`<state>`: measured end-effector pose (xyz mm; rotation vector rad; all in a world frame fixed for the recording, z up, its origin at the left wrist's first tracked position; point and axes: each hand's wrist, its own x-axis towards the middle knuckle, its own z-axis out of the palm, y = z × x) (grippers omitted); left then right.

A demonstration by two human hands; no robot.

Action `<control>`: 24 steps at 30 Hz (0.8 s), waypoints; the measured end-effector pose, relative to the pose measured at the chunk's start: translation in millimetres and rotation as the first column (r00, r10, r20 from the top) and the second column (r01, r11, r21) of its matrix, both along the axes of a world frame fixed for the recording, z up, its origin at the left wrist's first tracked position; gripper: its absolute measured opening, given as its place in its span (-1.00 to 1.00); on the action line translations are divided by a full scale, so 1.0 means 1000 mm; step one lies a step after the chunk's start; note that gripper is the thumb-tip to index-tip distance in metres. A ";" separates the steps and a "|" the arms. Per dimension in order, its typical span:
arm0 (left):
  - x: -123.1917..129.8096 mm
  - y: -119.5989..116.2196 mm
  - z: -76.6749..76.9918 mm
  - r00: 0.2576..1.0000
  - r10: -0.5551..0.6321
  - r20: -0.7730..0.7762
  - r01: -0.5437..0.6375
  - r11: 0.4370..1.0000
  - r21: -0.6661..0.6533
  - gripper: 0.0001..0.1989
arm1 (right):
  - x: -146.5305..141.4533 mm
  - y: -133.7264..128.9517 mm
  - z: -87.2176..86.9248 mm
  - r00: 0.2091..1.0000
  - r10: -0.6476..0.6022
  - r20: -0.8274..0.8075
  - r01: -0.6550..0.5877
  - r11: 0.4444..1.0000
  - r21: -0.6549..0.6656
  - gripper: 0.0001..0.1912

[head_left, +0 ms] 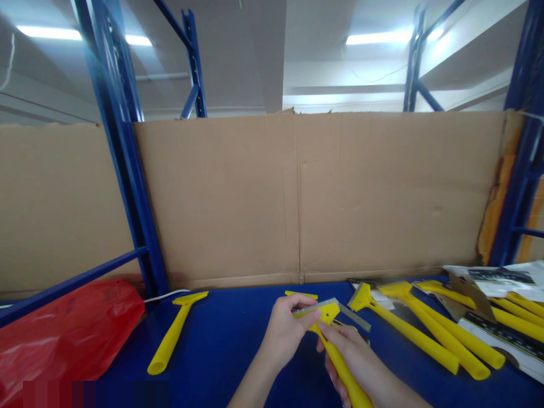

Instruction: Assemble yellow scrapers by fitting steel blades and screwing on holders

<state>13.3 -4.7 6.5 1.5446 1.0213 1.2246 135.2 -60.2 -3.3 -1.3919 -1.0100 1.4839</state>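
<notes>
A yellow scraper (340, 362) with a long round handle is held in front of me, its wide head up and a metal strip along the top edge. My left hand (285, 327) is closed on the left end of that head, thumb in front. My right hand (351, 354) wraps round the handle just below the head. Behind the hands, a loose metal strip (356, 318) and a small yellow piece (302, 295) lie on the blue surface (229, 334). What lies under the right hand is partly hidden.
One yellow scraper (172, 334) lies at the left, near a red plastic bag (72, 334). Several more (416, 337) lie at the right beside printed packaging (505, 340). Cardboard (221, 198) stands behind, between blue rack posts (140, 209).
</notes>
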 end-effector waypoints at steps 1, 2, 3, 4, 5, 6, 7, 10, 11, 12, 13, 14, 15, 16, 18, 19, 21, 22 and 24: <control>0.000 0.000 0.000 1.000 0.015 -0.002 -0.015 1.000 0.003 -0.84 | 0.000 0.000 0.000 1.000 0.003 -0.002 -0.003 1.000 0.002 -0.57; 0.000 0.001 0.000 1.000 0.026 -0.003 -0.026 1.000 0.001 -0.84 | 0.000 0.000 -0.001 1.000 0.008 -0.005 -0.008 1.000 0.005 -0.57; 0.000 0.002 -0.001 1.000 0.030 -0.001 -0.030 1.000 -0.005 -0.84 | 0.000 0.001 -0.001 1.000 0.012 -0.007 -0.012 1.000 0.008 -0.58; 0.000 0.002 -0.001 1.000 0.028 0.006 -0.028 1.000 -0.014 -0.83 | 0.000 0.001 -0.002 1.000 0.018 -0.009 -0.017 1.000 0.011 -0.58; 0.000 0.003 -0.002 1.000 0.021 0.014 -0.021 1.000 -0.022 -0.82 | 0.000 0.001 -0.002 1.000 0.023 -0.011 -0.023 1.000 0.013 -0.58; 0.000 0.003 -0.002 1.000 0.013 0.026 -0.013 1.000 -0.026 -0.80 | 0.000 0.001 -0.002 1.000 0.027 -0.014 -0.027 1.000 0.015 -0.58; 0.000 0.003 -0.003 0.999 0.004 0.036 -0.003 1.000 -0.025 -0.79 | 0.000 0.000 -0.002 0.999 0.030 -0.018 -0.030 0.999 0.016 -0.58; -0.001 0.004 -0.005 0.999 -0.012 0.046 0.013 1.000 -0.009 -0.79 | 0.000 -0.001 -0.001 0.999 0.030 -0.021 -0.029 0.999 0.022 -0.58; -0.001 0.004 -0.005 0.999 -0.017 0.046 0.018 1.000 -0.008 -0.79 | 0.000 -0.001 -0.001 0.999 0.028 -0.016 -0.028 0.999 0.022 -0.58; -0.002 0.004 -0.006 0.999 -0.022 0.048 0.023 1.000 -0.010 -0.78 | 0.000 -0.001 0.000 1.000 0.026 -0.011 -0.026 0.999 0.022 -0.58; -0.002 0.004 -0.006 0.998 -0.027 0.052 0.028 0.999 -0.015 -0.77 | -0.001 -0.001 0.000 1.000 0.025 -0.005 -0.025 0.999 0.021 -0.59; -0.002 0.004 -0.007 0.998 -0.032 0.058 0.033 0.999 -0.020 -0.76 | -0.001 -0.001 0.000 1.000 0.025 0.001 -0.025 1.000 0.019 -0.59; -0.003 0.005 -0.008 0.997 -0.038 0.065 0.039 0.999 -0.026 -0.75 | -0.001 -0.001 0.001 1.000 0.026 0.006 -0.026 1.000 0.015 -0.59; -0.003 0.005 -0.008 0.997 -0.042 0.070 0.044 0.999 -0.031 -0.74 | -0.001 -0.001 0.001 1.000 0.025 0.012 -0.025 1.000 0.013 -0.60; -0.004 0.005 -0.009 0.996 -0.046 0.078 0.049 0.998 -0.039 -0.72 | -0.001 -0.002 0.002 0.999 0.023 0.025 -0.023 1.000 0.000 -0.61; -0.004 0.005 -0.009 0.996 -0.047 0.081 0.051 0.998 -0.042 -0.72 | -0.001 -0.002 0.003 0.999 0.021 0.029 -0.021 1.000 -0.006 -0.62; -0.004 0.005 -0.008 0.995 -0.051 0.082 0.055 0.998 -0.045 -0.71 | -0.002 -0.002 0.005 0.999 0.022 0.031 -0.022 1.000 -0.017 -0.62; -0.004 0.005 -0.008 0.995 -0.053 0.081 0.056 0.997 -0.046 -0.72 | -0.002 -0.003 0.005 0.999 0.026 0.030 -0.025 0.999 -0.020 -0.62; -0.004 0.005 -0.008 0.995 -0.054 0.079 0.058 0.997 -0.050 -0.72 | -0.002 -0.003 0.006 0.999 0.034 0.031 -0.033 0.999 -0.022 -0.62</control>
